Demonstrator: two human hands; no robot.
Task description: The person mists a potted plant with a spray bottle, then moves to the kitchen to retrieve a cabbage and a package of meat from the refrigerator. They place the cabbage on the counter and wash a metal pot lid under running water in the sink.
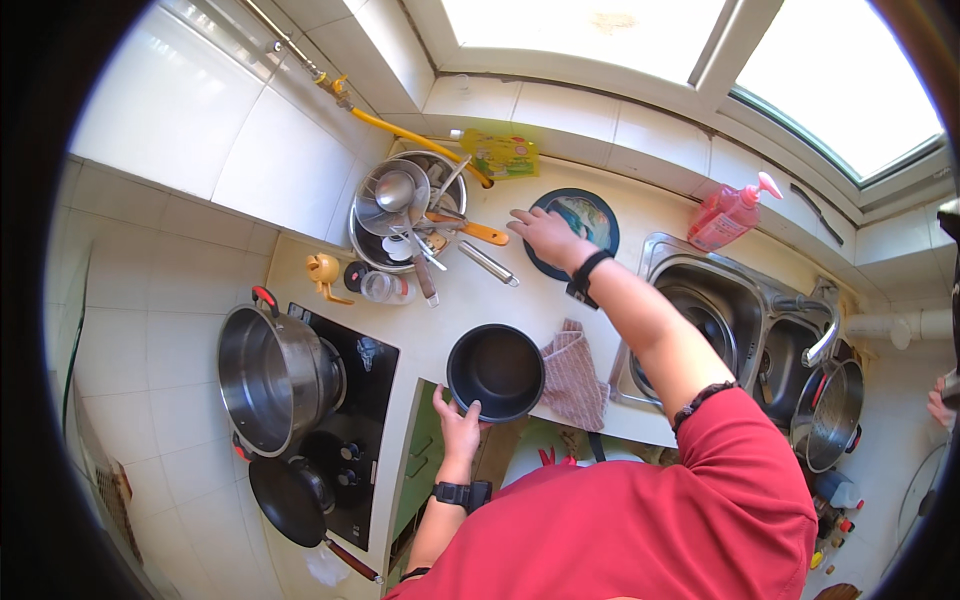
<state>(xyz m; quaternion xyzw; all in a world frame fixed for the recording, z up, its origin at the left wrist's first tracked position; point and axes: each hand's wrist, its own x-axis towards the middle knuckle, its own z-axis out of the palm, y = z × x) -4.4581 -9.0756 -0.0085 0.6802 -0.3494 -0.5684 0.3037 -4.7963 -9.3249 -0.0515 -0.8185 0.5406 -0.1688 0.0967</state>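
Note:
My left hand [461, 427] grips the near rim of a dark round pot [496, 373], its thumb over the edge; the pot's inside looks bare. Stretched out over the far counter, my right hand [551, 236] has its fingers apart above a round dark-blue-rimmed mat or tray [611, 232] with a patterned middle. Whether the fingertips touch it cannot be told. A brown striped cloth [576, 379] lies beside the pot, by the counter's edge. Left of my right hand, a metal bowl [358, 244] holds ladles, a strainer and other utensils.
On the left, a large steel pot [262, 382] and a black frying pan [289, 502] are on the black cooktop [375, 375]. A steel sink [652, 255] with a faucet [825, 330] lies right, a pink soap bottle [724, 217] behind it. A steel colander [836, 416] stands beyond. Jars [386, 287] stand near the bowl.

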